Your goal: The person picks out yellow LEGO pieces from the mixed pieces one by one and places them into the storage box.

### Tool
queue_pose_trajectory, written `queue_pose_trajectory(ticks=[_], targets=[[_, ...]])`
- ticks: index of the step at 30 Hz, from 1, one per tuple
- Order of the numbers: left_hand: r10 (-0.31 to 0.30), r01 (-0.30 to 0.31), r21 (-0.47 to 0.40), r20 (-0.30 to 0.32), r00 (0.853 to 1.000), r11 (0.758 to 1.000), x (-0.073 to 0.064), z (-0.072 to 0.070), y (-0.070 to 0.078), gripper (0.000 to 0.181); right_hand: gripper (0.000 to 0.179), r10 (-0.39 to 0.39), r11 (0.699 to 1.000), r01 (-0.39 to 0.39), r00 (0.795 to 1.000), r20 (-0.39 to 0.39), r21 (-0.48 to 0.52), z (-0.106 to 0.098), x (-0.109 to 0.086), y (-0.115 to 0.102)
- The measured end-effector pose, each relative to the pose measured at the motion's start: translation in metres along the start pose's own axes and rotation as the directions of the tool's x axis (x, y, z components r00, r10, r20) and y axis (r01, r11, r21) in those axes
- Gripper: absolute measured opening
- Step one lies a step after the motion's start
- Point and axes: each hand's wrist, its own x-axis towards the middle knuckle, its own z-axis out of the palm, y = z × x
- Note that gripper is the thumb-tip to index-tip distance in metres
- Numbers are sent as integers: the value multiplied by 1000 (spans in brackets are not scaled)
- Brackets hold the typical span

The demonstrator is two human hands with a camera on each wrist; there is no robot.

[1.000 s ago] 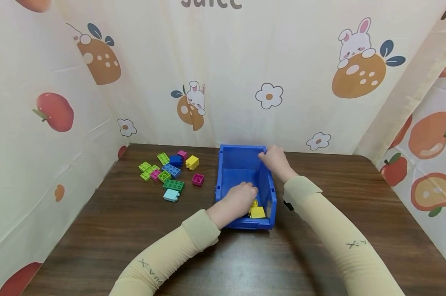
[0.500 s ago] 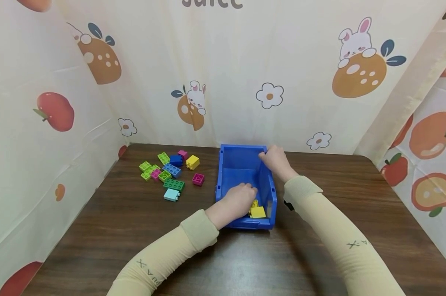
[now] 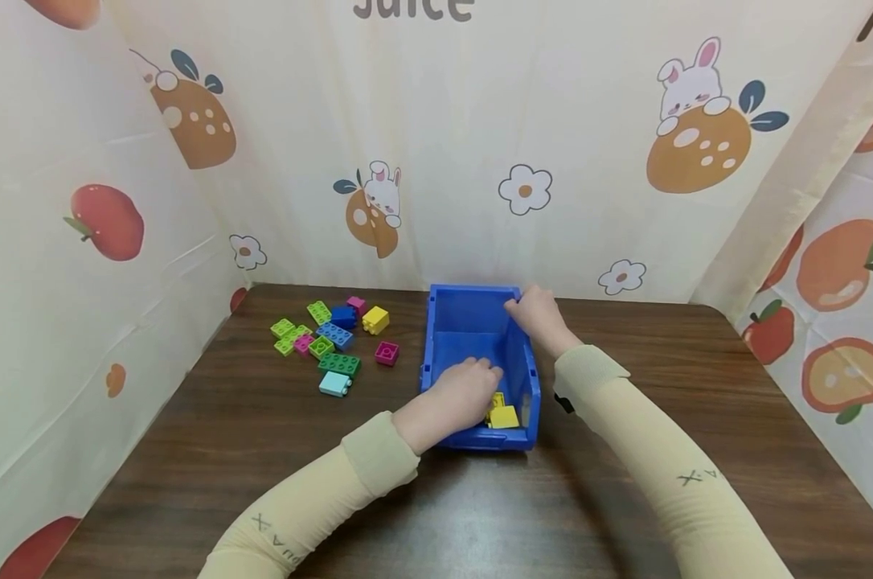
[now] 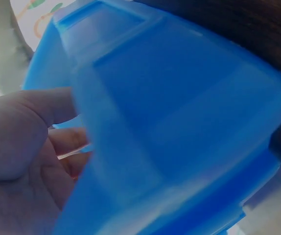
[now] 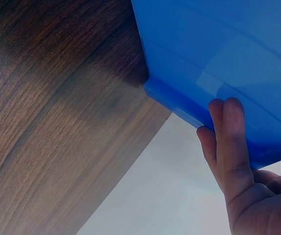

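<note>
A blue storage bin sits on the table, with yellow toy building bricks at its front right corner inside. My left hand reaches over the left side into the bin, fingers bent downward beside the yellow bricks. In the left wrist view the bin's wall hides its fingertips, so whatever they touch is out of sight. At the back right, my right hand grips the bin's rim. The right wrist view shows its fingers against the bin's outer side.
Left of the bin lies a loose cluster of bricks, among them a dark green brick, a light blue brick, a magenta brick and a yellow brick. A printed curtain hangs behind the wooden table.
The left forearm has shifted slightly to the left, while the left hand stays in the bin. The right hand keeps its grip on the rim. Bin and bricks look unmoved.
</note>
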Motion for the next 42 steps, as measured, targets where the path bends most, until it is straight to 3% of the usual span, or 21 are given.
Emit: queue_pose_trajectory(ticks=[15,26,35,42], targets=[[32,-31,-18,16,999,999,-17,-33,2,48,38,-10,1000,10,1000,11,12,-1,-1,1],[50,-50,-1,-29,998,999,-35,-63,2,55,38,-3,1000,3,1000,6,10,-1,-4,-1],[48,-50,-12,-134,990,999,-50,-82,0,57,39,-1,1000,1,1000,8,-9,0,-5,-1],[12,-19,-29,-238,971,999,-57,-92,-9,55,39,7,1000,-7,1000,5,-7,-1,-5,-3]])
